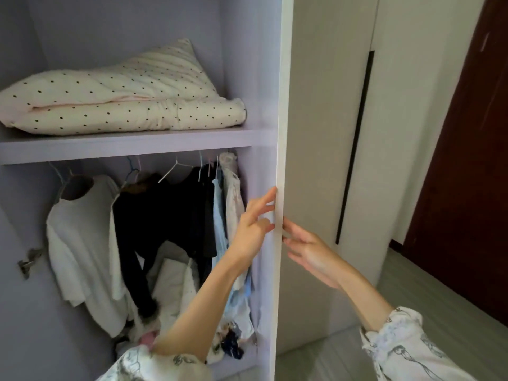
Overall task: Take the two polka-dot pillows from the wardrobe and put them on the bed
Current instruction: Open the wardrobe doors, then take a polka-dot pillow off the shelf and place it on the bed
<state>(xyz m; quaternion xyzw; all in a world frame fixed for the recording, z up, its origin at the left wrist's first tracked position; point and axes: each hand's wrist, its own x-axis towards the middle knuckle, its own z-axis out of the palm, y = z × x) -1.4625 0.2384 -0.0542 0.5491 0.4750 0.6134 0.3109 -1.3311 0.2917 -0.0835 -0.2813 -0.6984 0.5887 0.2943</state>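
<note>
On the pale purple wardrobe shelf [132, 145] lie two cream polka-dot pillows [123, 100]; both hands, left [254, 226] and right [310, 254], fingers spread, touch the white door edge [283, 160].

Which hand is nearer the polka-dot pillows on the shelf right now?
Left. The left hand is inside the open wardrobe, below and right of the polka-dot pillows, fingertips on the door edge. The right hand is on the door's outer side, farther away.
</note>
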